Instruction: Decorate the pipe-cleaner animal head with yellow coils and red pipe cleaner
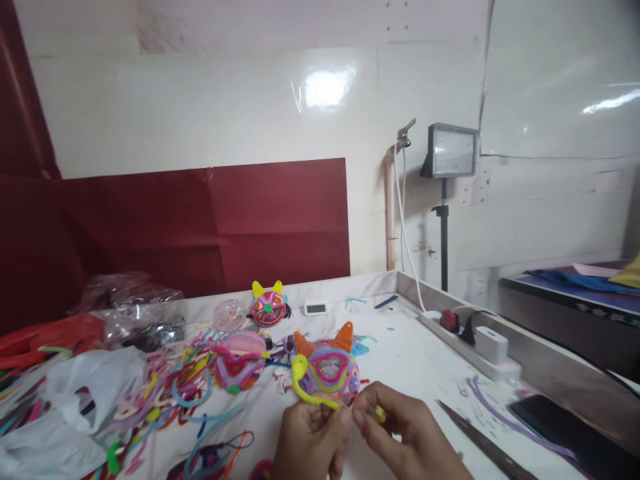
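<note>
Red bag: it lies at the far left of the bench [400, 347], behind a white plastic bag [97, 380].
Strip pile: fuzzy strips [165, 383] in many colours sprawl to the right of the white bag.
Pink fuzzy piece: this rounded piece [241, 360] sits at the pile's right edge.
Yellow-eared figure: it stands farther back [269, 308], ears up, left of a small white clock [316, 309].
Left hand: the person's left hand [313, 440] is nearly closed, thumb and fingers pinching a yellow strip [317, 401].
Yellow strip: it is in front of the orange-eared figure [327, 369]; its long axis bends like a hook, running leftward from the fingertips, then curving up and away to a flat coiled end.
Right hand: the person's right hand [403, 433] has its fingers curled in, fingertips close to the left thumb, around a yellow piece [380, 414]; whether this joins the strip cannot be told.
Dark pointed tool: it lies right of the right hand [483, 437], tip aimed away and leftward.
Phone: a dark phone [565, 430] lies at the far right, beside a purple strip [505, 420].
</note>
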The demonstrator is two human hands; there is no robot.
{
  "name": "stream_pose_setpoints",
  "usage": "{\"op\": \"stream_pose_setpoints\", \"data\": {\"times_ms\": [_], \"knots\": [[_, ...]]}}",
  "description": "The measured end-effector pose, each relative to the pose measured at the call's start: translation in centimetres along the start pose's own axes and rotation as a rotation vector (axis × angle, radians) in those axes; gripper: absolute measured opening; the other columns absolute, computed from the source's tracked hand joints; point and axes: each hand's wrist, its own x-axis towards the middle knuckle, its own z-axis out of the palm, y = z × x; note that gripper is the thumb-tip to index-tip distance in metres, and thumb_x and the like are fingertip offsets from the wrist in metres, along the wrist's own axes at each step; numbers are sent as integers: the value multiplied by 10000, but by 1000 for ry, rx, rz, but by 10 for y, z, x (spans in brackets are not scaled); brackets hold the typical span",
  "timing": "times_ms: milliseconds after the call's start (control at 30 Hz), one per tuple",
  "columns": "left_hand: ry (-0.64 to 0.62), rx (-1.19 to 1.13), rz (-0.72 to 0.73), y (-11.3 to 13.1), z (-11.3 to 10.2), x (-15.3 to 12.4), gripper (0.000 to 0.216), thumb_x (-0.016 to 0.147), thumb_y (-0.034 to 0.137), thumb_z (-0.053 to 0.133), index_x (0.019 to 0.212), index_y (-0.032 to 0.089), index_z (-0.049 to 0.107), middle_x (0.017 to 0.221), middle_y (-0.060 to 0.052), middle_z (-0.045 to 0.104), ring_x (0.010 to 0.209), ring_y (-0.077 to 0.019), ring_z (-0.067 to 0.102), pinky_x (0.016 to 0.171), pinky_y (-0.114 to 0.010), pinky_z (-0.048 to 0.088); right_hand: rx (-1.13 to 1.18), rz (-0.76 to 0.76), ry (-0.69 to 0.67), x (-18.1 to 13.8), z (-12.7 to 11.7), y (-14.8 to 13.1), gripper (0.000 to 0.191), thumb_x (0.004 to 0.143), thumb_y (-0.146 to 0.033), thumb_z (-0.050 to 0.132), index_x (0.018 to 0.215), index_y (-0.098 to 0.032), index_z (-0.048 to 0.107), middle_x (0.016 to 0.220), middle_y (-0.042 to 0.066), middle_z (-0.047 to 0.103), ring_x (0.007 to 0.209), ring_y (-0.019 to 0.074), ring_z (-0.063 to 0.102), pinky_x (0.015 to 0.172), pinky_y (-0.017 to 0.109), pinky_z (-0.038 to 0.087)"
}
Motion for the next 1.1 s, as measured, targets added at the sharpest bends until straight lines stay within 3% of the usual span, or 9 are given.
{"op": "stream_pose_setpoints", "data": {"times_ms": [133, 267, 367, 633, 867, 1100], "knots": [[16, -47, -14, -2, -1, 3, 525, 612, 660, 695, 632, 148, 577, 317, 80, 409, 251, -30, 263, 297, -171, 175, -59, -4, 24, -1, -3, -8, 336, 850, -462, 503, 693, -178, 591, 581, -17, 509, 536, 123, 380, 509, 242, 292], [171, -101, 57, 4, -4, 6, 494, 633, 617, 713, 780, 167, 574, 353, 86, 472, 270, -43, 321, 278, -136, 248, -91, 27, 48, -3, -1, -17, 266, 794, -395, 526, 644, -176, 546, 559, -45, 387, 535, 111, 308, 497, 240, 245], [248, -77, 124, 12, -8, 8, 466, 642, 600, 714, 752, 165, 589, 354, 83, 475, 273, -48, 363, 278, -123, 284, -63, 45, 28, -3, 2, -24, 220, 755, -352, 531, 615, -192, 476, 562, -54, 334, 533, 106, 284, 492, 236, 233], [290, -76, 139, 16, -15, 10, 444, 674, 590, 697, 731, 158, 613, 327, 68, 498, 258, -57, 403, 289, -128, 315, -78, 45, -65, -5, 3, -28, 201, 765, -335, 535, 636, -191, 481, 576, -43, 395, 531, 105, 321, 482, 228, 242], [274, -79, 122, 16, -20, 11, 439, 695, 587, 679, 710, 158, 590, 327, 77, 482, 265, -51, 396, 303, -126, 301, 174, 87, -41, -2, -8, -21, 375, 824, -481, 577, 619, -183, 478, 585, -48, 393, 552, 104, 341, 500, 228, 259], [315, -75, 147, 15, -18, 11, 380, 733, 530, 674, 747, 163, 578, 371, 86, 485, 271, -29, 358, 305, -107, 253, 291, 111, -156, -3, -18, -33, 298, 774, -396, 667, 630, -157, 562, 631, -39, 460, 576, 93, 358, 526, 224, 263]]}}
